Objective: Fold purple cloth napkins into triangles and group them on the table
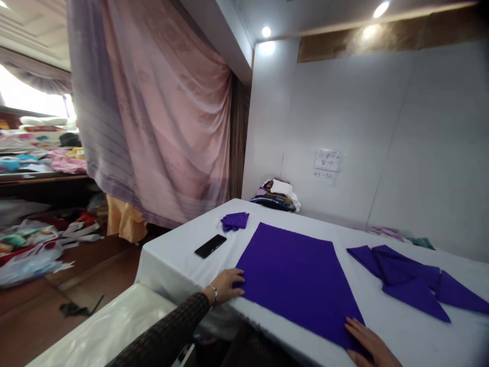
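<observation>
A large piece of purple fabric [294,275] lies flat on the white-covered table [171,255] in front of me. My left hand [227,285], with a bracelet at the wrist, rests at the fabric's near left edge, fingers stretched out. At the near right corner my right hand [369,341] lies on the cloth, its fingers extended and flat. Neither hand grips anything. A black phone [210,246] is on the table beyond my left hand, and a small bunched purple piece [235,221] sits behind it. Several purple cut pieces [412,280] spread out on the right.
Against the grey wall stands a stack of folded cloth [277,194] at the table's far end. A pink curtain [171,112] hangs to the left. Bags and scraps [34,250] lie on the floor there. A cream plastic-wrapped surface [110,329] adjoins the table's near left side.
</observation>
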Motion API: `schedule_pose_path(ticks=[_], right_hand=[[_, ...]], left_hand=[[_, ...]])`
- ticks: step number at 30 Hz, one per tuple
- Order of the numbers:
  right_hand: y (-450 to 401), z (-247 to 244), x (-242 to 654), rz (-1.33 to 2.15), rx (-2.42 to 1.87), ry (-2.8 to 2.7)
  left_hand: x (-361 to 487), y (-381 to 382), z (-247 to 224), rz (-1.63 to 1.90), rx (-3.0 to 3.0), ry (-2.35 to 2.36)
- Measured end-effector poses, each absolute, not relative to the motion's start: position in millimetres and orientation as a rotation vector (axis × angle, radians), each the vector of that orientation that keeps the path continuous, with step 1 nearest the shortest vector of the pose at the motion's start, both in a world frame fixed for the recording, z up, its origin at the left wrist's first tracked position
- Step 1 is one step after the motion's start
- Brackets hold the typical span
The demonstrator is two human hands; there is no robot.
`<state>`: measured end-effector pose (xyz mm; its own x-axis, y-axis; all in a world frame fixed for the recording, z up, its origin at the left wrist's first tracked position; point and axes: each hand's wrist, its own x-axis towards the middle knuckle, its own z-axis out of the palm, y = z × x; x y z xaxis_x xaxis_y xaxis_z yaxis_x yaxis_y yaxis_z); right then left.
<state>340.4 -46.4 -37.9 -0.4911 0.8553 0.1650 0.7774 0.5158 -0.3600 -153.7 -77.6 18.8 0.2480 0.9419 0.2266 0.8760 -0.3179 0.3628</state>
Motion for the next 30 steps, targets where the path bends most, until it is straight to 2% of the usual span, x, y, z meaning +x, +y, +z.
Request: schedule_pose_path(ticks=[5, 11, 26, 30], right_hand=[[-61.6, -21.7, 335.9, 0.313, -1.366, -2.431], [-63.1, -28.9, 335.2, 0.343, -1.324, -2.317], [-75.4, 9.8, 351.0, 0.726, -1.443, -2.086], [-84.8, 20.9, 359.2, 0.799, -1.490, -2.087]], left_hand=[[-142.9, -74.5, 18.6, 0.647, 2.322, 1.823], [-141.5, -66.8, 16.8, 0.742, 2.300, 1.764], [-154.1, -85.0, 19.4, 0.653, 2.371, 1.594], [-151.4, -92.2, 37.6, 0.698, 2.262, 1.568]])
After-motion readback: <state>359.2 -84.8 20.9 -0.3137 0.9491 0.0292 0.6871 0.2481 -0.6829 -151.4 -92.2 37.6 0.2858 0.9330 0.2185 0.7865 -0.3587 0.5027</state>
